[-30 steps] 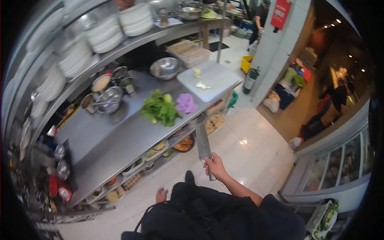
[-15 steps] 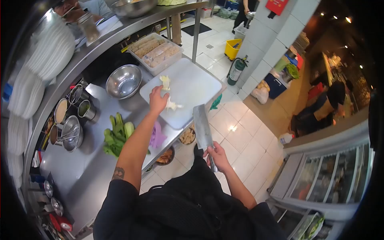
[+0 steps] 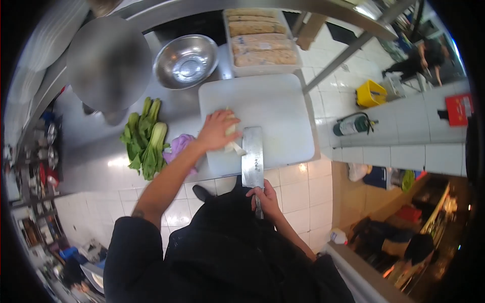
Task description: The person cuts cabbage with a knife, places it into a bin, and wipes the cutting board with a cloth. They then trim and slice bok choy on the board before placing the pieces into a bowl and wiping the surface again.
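My left hand (image 3: 218,131) rests on the white cutting board (image 3: 283,106), its fingers curved over pale vegetable pieces (image 3: 234,147). Most of these pieces are hidden under the palm and fingers. In my right hand (image 3: 264,198) is a cleaver (image 3: 252,157), gripped by its handle. The broad blade lies over the front part of the board, pointing away from me, just right of the pale pieces. Left of the board are several heads of leafy green bok choy (image 3: 149,139) and a crumpled purple cloth (image 3: 179,147).
A steel bowl (image 3: 186,61) and a plastic tub of wrapped, pale brown rolls (image 3: 262,40) stand behind the board. A metal shelf post (image 3: 348,53) rises at the right. A blurred grey round patch covers the back left. Other people are in the background.
My view has turned and moved nearer the board. My left hand has come down over the pale pieces. The cleaver has moved from beside the board's edge to over the board.
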Demonstrator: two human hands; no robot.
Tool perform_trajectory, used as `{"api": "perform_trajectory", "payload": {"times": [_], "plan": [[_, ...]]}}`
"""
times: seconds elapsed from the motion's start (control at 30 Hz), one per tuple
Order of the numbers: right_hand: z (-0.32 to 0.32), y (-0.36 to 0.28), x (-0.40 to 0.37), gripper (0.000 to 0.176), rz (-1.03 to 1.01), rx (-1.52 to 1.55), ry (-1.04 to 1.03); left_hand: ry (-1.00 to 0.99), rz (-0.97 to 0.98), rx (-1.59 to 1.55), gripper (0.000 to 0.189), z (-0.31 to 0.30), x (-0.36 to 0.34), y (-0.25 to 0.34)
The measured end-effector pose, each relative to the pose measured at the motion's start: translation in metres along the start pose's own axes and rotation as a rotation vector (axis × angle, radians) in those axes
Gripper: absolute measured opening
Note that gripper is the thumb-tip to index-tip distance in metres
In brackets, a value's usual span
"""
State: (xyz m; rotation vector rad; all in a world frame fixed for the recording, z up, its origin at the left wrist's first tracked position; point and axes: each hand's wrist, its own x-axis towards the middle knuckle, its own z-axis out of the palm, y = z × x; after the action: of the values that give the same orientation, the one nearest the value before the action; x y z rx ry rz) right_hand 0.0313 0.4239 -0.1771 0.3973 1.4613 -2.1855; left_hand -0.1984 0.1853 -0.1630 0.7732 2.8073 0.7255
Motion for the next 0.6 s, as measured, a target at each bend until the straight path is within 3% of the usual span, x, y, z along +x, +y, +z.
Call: {"api": "perform_trajectory", "payload": {"times": [0.13,0.17,0.33,0.4,0.6], "plan": [[0.01,-0.008,0.02,0.026,0.056,-0.047,-0.086,0.424,-0.277,-0.057,0.067,0.04,-0.046,0.063],[0.015,-0.012,0.025,0.026,0.062,-0.033,-0.104,0.538,-0.326,-0.097,0.061,0.051,-0.048,0.076],[0.006,-0.025,0.033,0.025,0.169,-0.17,-0.248,0.728,-0.475,-0.234,0.05,0.075,-0.054,0.091],[0.003,-0.036,0.023,0.024,0.167,-0.228,-0.278,0.807,-0.355,-0.324,0.051,0.078,-0.061,0.093],[0.058,-0.032,-0.025,0.024,0.051,-0.318,-0.417,1.008,-0.292,-0.145,0.052,0.028,-0.131,0.119]]}}
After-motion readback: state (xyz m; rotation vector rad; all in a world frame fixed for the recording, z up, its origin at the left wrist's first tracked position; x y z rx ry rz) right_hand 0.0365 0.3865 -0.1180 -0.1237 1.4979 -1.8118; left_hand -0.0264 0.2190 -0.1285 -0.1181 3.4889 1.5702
